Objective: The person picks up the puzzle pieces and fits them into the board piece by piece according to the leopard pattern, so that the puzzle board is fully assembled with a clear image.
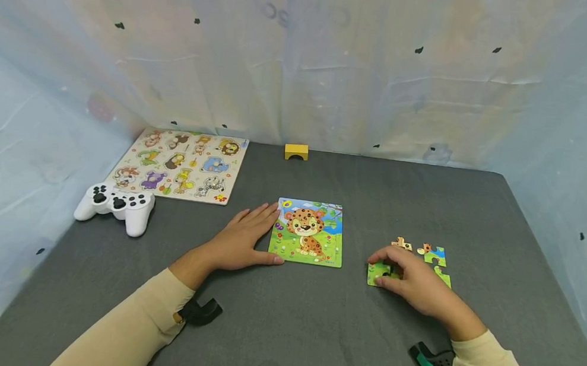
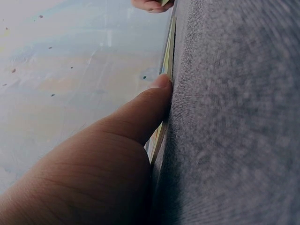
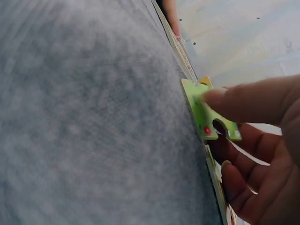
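Note:
A square leopard puzzle board (image 1: 307,232) lies flat at the middle of the table. My left hand (image 1: 245,237) rests beside it with straight fingers; the fingertips and thumb touch its left side and lower left corner. In the left wrist view the thumb (image 2: 145,110) lies along the board's edge. To the right, my right hand (image 1: 417,279) pinches a green puzzle piece (image 1: 376,271) between thumb and fingers. The right wrist view shows this puzzle piece (image 3: 199,105) tilted up, with a rounded notch. Other loose pieces (image 1: 436,256) lie around that hand, some partly hidden beneath it.
A white game controller (image 1: 116,203) sits at the left, overlapping the near corner of a large animal puzzle board (image 1: 179,165). A yellow arch block (image 1: 297,149) stands at the table's back edge. Sheeting (image 1: 306,59) walls in the back and sides of the grey table (image 1: 300,327).

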Demonstrator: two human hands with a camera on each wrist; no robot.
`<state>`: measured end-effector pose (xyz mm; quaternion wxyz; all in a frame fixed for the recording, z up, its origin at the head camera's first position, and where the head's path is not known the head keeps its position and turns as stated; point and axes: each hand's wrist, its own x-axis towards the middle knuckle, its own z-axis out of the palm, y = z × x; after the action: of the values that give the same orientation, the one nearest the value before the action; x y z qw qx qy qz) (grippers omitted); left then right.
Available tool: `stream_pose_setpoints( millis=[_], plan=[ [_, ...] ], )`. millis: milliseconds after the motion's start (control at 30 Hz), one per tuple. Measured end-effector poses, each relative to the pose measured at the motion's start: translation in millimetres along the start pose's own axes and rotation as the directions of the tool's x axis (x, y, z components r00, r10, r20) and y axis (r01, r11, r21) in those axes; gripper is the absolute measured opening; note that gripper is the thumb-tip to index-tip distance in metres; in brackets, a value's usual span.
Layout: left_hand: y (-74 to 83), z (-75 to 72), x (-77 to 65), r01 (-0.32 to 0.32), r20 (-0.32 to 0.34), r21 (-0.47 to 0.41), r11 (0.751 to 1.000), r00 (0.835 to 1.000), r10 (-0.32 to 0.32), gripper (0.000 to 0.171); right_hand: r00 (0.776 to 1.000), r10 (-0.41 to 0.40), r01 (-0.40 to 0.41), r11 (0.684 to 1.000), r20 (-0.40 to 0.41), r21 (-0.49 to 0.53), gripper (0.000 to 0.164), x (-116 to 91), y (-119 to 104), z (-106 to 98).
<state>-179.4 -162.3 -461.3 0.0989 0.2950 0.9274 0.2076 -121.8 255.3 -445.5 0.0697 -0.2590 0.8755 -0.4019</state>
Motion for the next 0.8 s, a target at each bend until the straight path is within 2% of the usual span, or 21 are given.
stream_pose_setpoints(
  millis=[233,433,633,800],
  plan=[
    [-0.3,-0.1,0.3,0.004,0.001,0.005,1.000,1.000,-0.004,0.113,0.991,0.068,-0.065,0.998,-0.118,0.023,0.017,-1,-5,-2],
    [-0.4,0.0,-0.3,0.001,0.000,0.008,1.000,1.000,-0.001,0.112,0.980,0.075,-0.061,0.995,-0.185,0.078,0.011,-1,-8,-4],
    [-0.1,-0.3,-0.6,0.004,0.001,0.010,1.000,1.000,-0.004,0.112,0.980,0.057,-0.022,0.983,-0.192,0.183,0.021,-2,-9,-5],
    [0.8,0.0,-0.2,0.001,0.000,0.003,1.000,1.000,-0.001,0.112,0.972,0.078,-0.020,0.967,-0.220,0.254,0.030,-1,-12,-5]
  ],
)
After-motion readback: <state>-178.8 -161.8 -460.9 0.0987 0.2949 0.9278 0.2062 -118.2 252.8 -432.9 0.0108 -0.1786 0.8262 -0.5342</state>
